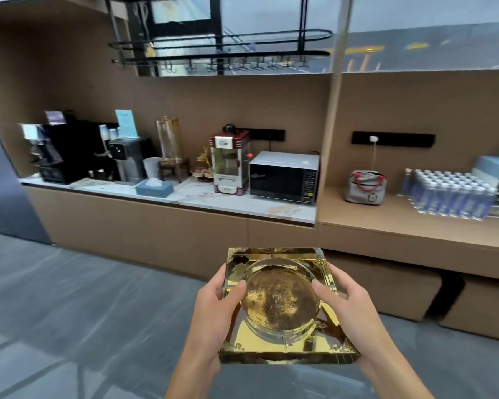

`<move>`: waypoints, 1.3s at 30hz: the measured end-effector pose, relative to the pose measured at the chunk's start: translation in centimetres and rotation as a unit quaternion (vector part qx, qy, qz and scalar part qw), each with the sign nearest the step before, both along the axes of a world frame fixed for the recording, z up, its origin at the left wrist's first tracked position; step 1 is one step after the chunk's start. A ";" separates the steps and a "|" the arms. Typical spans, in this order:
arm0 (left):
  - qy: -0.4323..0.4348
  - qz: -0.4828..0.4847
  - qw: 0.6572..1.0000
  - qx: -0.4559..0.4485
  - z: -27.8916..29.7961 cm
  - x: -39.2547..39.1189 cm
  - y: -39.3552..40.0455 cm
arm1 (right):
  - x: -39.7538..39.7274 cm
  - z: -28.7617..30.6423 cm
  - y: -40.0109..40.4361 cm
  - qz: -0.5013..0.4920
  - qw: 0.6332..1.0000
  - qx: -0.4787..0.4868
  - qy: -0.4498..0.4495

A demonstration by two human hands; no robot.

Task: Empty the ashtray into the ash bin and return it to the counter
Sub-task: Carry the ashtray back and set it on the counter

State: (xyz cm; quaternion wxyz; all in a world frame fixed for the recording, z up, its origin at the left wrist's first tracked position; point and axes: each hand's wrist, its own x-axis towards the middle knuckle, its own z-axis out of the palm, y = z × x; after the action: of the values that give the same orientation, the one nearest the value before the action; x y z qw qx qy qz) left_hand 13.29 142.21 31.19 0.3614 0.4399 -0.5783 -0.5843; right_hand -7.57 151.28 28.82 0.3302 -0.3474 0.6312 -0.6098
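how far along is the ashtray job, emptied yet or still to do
Done: cannot confirm emptying; the ashtray holds no butts, only brown staining in its bowl, and no ash bin is in view. In hand: the left hand and right hand grip it by opposite sides above the floor, facing the counter. Left: set it down on the counter.

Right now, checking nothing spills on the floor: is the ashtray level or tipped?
Roughly level, bowl facing up. The ashtray is carried between the left hand and the right hand, brownish residue lining its bowl.
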 end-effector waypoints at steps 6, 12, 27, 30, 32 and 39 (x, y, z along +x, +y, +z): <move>-0.013 0.048 0.999 -0.019 -1.2 0.9 -8.5 | 0.2 -1.1 -10.5 0.044 0.999 0.011 -0.019; 0.013 0.092 0.996 -0.009 -1.6 -0.7 -19.7 | -1.6 -1.7 -23.4 0.080 0.996 0.014 -0.034; 0.025 0.119 0.993 -0.011 0.9 -4.0 -45.0 | -4.8 1.4 -50.1 0.107 0.993 -0.005 -0.044; 0.028 0.113 0.993 -0.007 0.4 -4.0 -49.0 | -4.8 1.0 -54.3 0.112 0.993 -0.005 -0.039; 0.027 0.116 0.993 -0.015 0.0 -3.9 -52.0 | -4.6 0.9 -57.3 0.117 0.992 -0.004 -0.041; 0.036 0.097 0.994 -0.028 -1.4 -3.0 -64.6 | -3.7 -0.3 -69.7 0.106 0.991 0.025 -0.073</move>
State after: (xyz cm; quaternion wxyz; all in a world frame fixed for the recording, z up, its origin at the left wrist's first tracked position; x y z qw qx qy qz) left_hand 10.33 77.59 29.79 0.4494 0.4623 -0.5355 -0.5455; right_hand -11.25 81.61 28.51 0.4471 -0.3586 0.5799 -0.5790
